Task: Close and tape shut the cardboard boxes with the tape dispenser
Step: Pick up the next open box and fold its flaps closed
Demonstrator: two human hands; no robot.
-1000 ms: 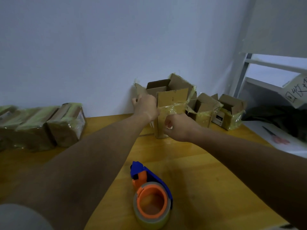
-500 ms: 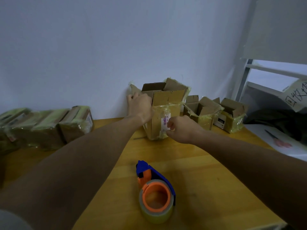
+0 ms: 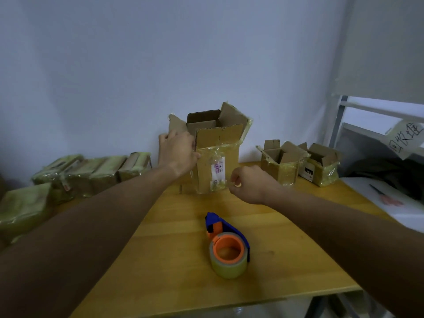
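tape dispenser point(image 3: 227, 246) near open box point(image 3: 215, 157), two smaller boxes point(image 3: 298, 162) right

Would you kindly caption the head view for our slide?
Both hands, left and right, grip an open cardboard box; tape dispenser lies nearby.

Both bare forearms reach forward toward 12 o'clock. The left hand point(image 3: 177, 152) lies at about 11 o'clock, back up, fingers curled in a grip. The right hand point(image 3: 250, 185), at 1 o'clock, is lower, its fingertips point(image 3: 236, 181) pinched together.
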